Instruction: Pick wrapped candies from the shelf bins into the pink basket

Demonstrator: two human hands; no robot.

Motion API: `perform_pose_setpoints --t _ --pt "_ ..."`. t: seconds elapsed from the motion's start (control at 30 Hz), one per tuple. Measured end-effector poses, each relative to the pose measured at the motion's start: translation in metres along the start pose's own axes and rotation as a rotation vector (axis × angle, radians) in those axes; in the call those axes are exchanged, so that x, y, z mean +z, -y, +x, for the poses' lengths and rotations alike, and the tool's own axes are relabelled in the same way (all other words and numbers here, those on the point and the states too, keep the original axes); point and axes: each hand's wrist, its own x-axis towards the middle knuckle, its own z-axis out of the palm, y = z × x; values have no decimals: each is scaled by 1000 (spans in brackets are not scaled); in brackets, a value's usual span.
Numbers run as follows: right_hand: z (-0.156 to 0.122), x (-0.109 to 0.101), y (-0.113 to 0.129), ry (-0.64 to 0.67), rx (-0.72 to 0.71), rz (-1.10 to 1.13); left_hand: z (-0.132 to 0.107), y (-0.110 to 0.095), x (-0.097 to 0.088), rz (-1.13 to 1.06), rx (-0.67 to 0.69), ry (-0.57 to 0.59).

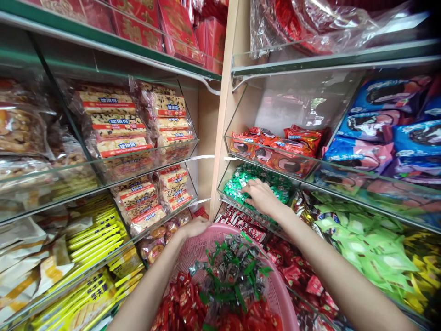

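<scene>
My left hand point(196, 227) is closed over the far rim of a pink plastic basket point(285, 294). Inside the basket lie red-wrapped candies point(186, 301) and a heap of clear-wrapped candies with green ends point(234, 262). My right hand point(260, 195) reaches into a glass bin of green-wrapped candies point(237, 177), fingers bent down and touching the wrappers. Whether a candy is pinched between those fingertips cannot be made out.
Glass shelf fronts point(272, 163) run just above my right hand. Stacked sachima bars point(120, 122) and yellow packets point(99, 234) fill the left shelves. Blue cookie packs point(368, 124) and light green packets point(358, 230) stand right. A wooden post point(223, 105) marks the corner.
</scene>
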Motion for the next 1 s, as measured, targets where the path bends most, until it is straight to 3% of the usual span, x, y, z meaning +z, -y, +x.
perform_pose_setpoints --t 0.37,1.0 --pt "-5 0 1 -124 -53 41 -2 -4 2 -37 -20 14" --pt "-9 16 6 -237 135 224 1 2 6 -10 -12 -12"
